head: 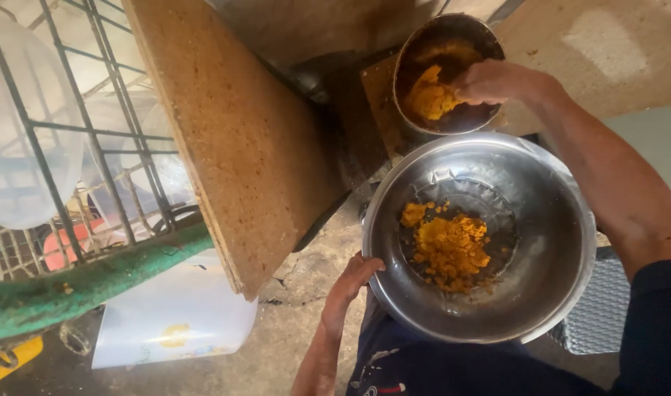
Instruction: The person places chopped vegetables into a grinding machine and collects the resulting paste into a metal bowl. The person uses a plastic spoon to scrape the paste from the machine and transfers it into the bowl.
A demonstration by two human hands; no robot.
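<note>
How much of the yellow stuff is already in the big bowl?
Done: a small heap of yellow paste lies in the big steel bowl, which the left hand holds by its rim. In hand: the right hand digs in the smaller pot. Left: a lump there.

Glossy metal bowl point(562, 242); rough chipboard point(240, 147)

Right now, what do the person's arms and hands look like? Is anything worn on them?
Both hands are bare: no gloves, rings or watch show. The left hand and its forearm are uncovered. The right hand and forearm are uncovered too, but a dark navy sleeve covers the upper arm from about the elbow.
</note>
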